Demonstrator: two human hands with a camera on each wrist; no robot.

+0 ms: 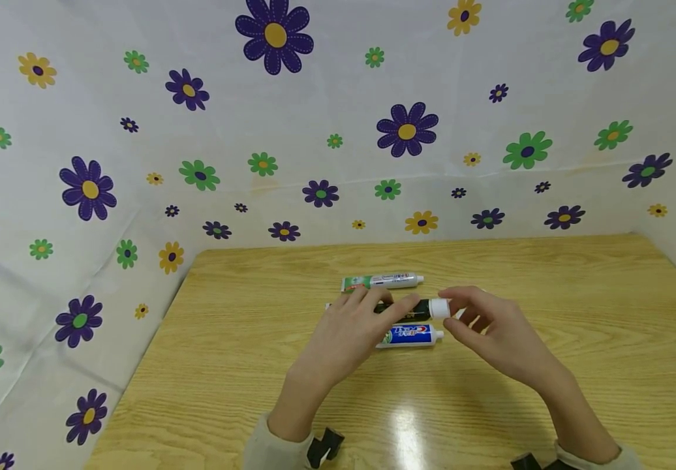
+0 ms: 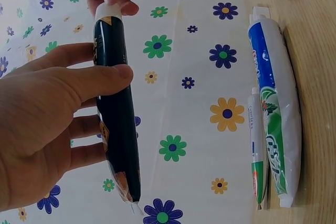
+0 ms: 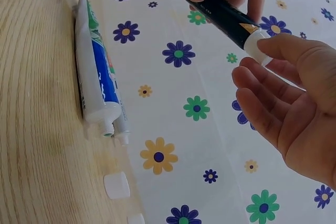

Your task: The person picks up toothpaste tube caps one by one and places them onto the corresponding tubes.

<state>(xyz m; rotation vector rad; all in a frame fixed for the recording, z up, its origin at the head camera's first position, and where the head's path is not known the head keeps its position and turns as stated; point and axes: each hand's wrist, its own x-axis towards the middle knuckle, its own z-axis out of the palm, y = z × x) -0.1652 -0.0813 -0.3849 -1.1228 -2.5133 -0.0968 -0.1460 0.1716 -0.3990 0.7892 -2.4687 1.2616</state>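
Note:
My left hand (image 1: 338, 339) grips a black toothpaste tube (image 2: 118, 103) along its body, thumb on one side and fingers on the other. The tube is held up off the table, its white cap (image 1: 440, 308) pointing right. At that cap, my right hand (image 1: 502, 336) pinches with thumb and forefinger; its other fingers are loosely bent below, as the right wrist view shows. Nearer me on the table lies a blue, green and white toothpaste tube (image 1: 411, 335), its nozzle bare. Farther back is a slimmer green and white toothpaste tube (image 1: 397, 281), also without a cap.
Two loose white caps, a nearer one (image 3: 116, 185) and a farther one (image 3: 136, 219), are on the wooden table (image 1: 226, 365) beyond the tubes' nozzle ends. A flower-patterned white cloth (image 1: 338, 98) hangs behind and along the sides.

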